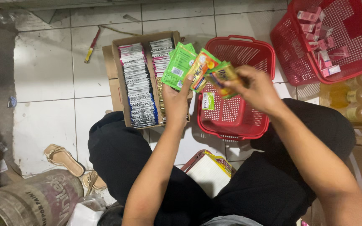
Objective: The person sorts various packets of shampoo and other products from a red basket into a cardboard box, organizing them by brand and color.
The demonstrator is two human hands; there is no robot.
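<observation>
Sachets (189,67) fanned in left hand (176,102), grip pinching them, above near red basket (248,125). Right hand (254,90) grip pinches yellow sachet (221,77) over same basket. Cardboard box (118,75) of packets left of basket.

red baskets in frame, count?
2. One red basket sits on the floor under the hands, holding one sachet. The other is top right, tilted, holding pink packs, cut off by the frame edge.

Right red basket (359,46) cut off by top/right edges. Bottles (357,98) clipped at right edge. Paint bucket (34,203) cut at bottom-left. Lower parts of sachets (191,67) hidden behind hands. Notebook (208,171) partly covered by legs.
</observation>
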